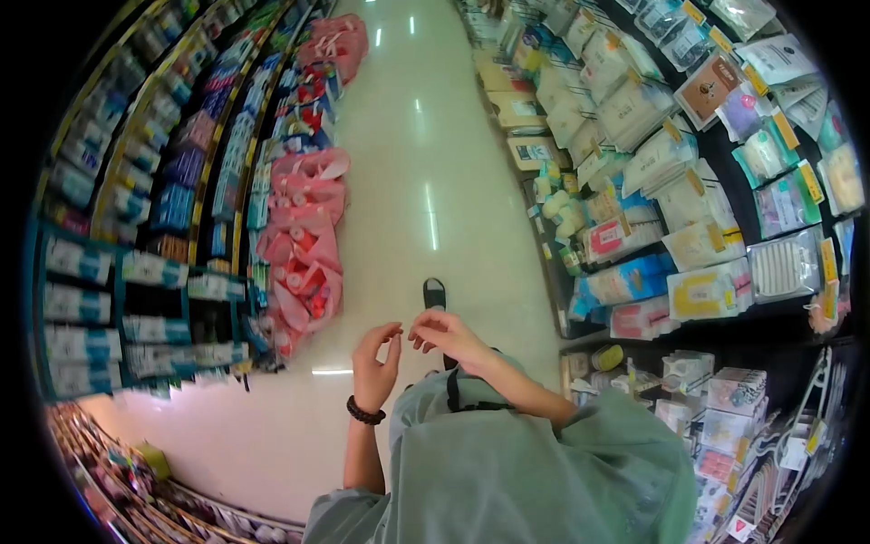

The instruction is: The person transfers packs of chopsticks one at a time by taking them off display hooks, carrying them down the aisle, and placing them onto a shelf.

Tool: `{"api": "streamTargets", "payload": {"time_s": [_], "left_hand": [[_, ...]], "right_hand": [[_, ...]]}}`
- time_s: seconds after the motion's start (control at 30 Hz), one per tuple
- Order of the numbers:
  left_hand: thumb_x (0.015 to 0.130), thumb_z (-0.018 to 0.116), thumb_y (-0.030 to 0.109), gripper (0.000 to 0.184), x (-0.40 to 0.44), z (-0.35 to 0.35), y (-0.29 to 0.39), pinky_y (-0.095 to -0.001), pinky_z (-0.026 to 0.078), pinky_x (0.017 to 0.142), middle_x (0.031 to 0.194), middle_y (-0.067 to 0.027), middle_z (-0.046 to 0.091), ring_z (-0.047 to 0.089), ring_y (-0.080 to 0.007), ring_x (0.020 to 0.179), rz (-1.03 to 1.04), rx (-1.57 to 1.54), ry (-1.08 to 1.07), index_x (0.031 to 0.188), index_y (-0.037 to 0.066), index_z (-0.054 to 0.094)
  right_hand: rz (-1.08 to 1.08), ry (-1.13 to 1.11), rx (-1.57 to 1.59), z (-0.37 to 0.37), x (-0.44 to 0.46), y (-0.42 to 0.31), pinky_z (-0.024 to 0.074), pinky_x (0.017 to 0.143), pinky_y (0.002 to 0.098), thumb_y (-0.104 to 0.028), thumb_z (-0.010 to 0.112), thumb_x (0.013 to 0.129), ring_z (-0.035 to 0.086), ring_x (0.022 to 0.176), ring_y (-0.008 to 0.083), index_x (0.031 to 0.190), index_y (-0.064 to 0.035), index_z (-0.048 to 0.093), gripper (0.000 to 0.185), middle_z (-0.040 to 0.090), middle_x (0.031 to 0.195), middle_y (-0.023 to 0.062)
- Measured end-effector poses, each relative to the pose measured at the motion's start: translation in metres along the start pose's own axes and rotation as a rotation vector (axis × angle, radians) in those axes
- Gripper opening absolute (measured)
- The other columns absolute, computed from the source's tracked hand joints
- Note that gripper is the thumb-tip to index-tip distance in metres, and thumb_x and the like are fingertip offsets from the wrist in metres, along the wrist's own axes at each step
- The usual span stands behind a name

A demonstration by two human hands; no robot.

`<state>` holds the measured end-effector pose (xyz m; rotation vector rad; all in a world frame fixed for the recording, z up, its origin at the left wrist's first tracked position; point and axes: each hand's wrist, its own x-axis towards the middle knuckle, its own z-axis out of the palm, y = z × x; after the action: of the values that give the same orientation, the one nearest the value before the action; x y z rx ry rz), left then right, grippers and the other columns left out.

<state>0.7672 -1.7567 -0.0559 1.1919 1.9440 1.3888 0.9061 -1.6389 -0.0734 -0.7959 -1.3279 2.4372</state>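
My left hand [374,364], with a dark beaded bracelet [365,412] on the wrist, is raised in front of my body. Its fingers are bent and the thumb stands apart from them, with nothing visible between. Close beside it on the right, my right hand [446,335] hangs palm down with loosely curved, spread fingers. It also appears to hold nothing. The fingertips of both hands nearly meet over the shop floor. Below them is my loose grey-green top [507,471], with a black strap [456,394] across it.
A pale shiny floor [426,163] runs ahead between shelves. Pink bags [308,245] with bottles line the left shelf's foot, beside boxed goods [181,181]. Packaged goods [625,218] hang on the right, above a lower rack with hangers [770,462]. Another shelf [136,490] stands lower left.
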Motion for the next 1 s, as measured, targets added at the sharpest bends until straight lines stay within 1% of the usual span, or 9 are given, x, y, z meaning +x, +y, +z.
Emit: {"api": "streamTargets", "payload": {"time_s": [0.13,0.33,0.37,0.47,0.5,0.57,0.77,0.87,1.0], "left_hand": [[0.089,0.061,0.001,0.016,0.102,0.037,-0.007,-0.0322,0.052,0.079,0.098,-0.0143,0.07,0.068,-0.0251,0.087,0.102,-0.003,-0.097,0.104,-0.001,0.066],[0.09,0.061,0.001,0.023,0.259,0.068,0.024,-0.0306,0.052,0.079,0.099,-0.0133,0.07,0.068,-0.0225,0.089,0.003,-0.111,-0.29,0.112,0.0,0.063],[0.09,0.061,0.002,0.025,0.284,0.069,0.028,-0.0303,0.052,0.079,0.099,-0.013,0.07,0.068,-0.0219,0.09,0.051,-0.061,-0.293,0.115,0.0,0.061],[0.091,0.061,0.004,0.022,0.354,0.067,0.027,-0.0303,0.051,0.079,0.098,-0.0131,0.07,0.068,-0.0214,0.089,0.012,-0.062,-0.286,0.112,-0.001,0.062],[0.091,0.06,0.003,0.018,0.376,0.065,0.028,-0.0295,0.051,0.085,0.098,-0.0132,0.071,0.068,-0.019,0.094,0.01,-0.05,-0.279,0.107,-0.004,0.064],[0.092,0.06,0.004,0.017,0.416,0.068,0.017,-0.0296,0.051,0.082,0.098,-0.0129,0.07,0.068,-0.0196,0.091,0.005,-0.115,-0.26,0.106,-0.003,0.064],[0.092,0.06,0.004,0.016,0.522,0.086,-0.02,-0.0291,0.051,0.081,0.096,-0.0124,0.071,0.068,-0.018,0.089,-0.067,-0.204,-0.353,0.105,-0.003,0.065],[0.092,0.061,0.005,0.016,0.581,0.101,-0.043,-0.0281,0.051,0.08,0.094,-0.0111,0.071,0.068,-0.0161,0.086,-0.088,-0.252,-0.396,0.105,-0.003,0.065],[0.092,0.063,0.007,0.015,0.686,0.114,-0.059,-0.026,0.051,0.073,0.088,-0.0077,0.071,0.066,-0.0122,0.078,-0.139,-0.338,-0.453,0.104,-0.002,0.066]], "right_hand": [[-0.031,0.169,0.065,-0.06,0.091,-0.034,0.0483,0.072,0.0275,-0.015,0.056,0.097,0.06,0.082,0.0123,0.099,-0.005,0.06,0.011,0.064,0.092,0.0036],[-0.119,0.167,0.128,-0.109,0.218,-0.143,0.0485,0.069,0.0256,-0.016,0.057,0.096,0.058,0.083,0.0107,0.094,-0.0048,0.06,0.012,0.063,0.088,0.0034],[-0.118,0.175,0.133,-0.115,0.238,-0.159,0.0486,0.069,0.0256,-0.016,0.057,0.096,0.058,0.082,0.0105,0.094,-0.005,0.06,0.012,0.063,0.088,0.0032],[-0.129,0.187,0.105,-0.132,0.286,-0.191,0.0487,0.068,0.0255,-0.016,0.057,0.096,0.057,0.078,0.0096,0.093,-0.005,0.059,0.012,0.063,0.087,0.0022],[-0.13,0.187,0.083,-0.136,0.297,-0.206,0.0488,0.068,0.0254,-0.016,0.057,0.096,0.058,0.078,0.0095,0.093,-0.0049,0.059,0.012,0.062,0.087,0.0021],[-0.197,0.182,0.082,-0.15,0.329,-0.217,0.0482,0.066,0.0246,-0.016,0.057,0.096,0.058,0.078,0.0092,0.094,-0.0045,0.059,0.012,0.062,0.087,0.0022],[-0.118,0.229,0.088,-0.195,0.405,-0.257,0.0481,0.073,0.0264,-0.016,0.056,0.098,0.059,0.085,0.0114,0.098,-0.0041,0.061,0.013,0.063,0.092,0.0031],[-0.111,0.262,0.05,-0.223,0.452,-0.288,0.0488,0.067,0.0237,-0.015,0.055,0.098,0.059,0.081,0.0094,0.095,-0.0033,0.058,0.012,0.063,0.09,0.0037],[-0.169,0.256,0.025,-0.258,0.524,-0.343,0.049,0.076,0.0277,-0.021,0.047,0.102,0.06,0.089,0.0128,0.101,-0.0021,0.06,0.023,0.064,0.097,0.0063]]}}
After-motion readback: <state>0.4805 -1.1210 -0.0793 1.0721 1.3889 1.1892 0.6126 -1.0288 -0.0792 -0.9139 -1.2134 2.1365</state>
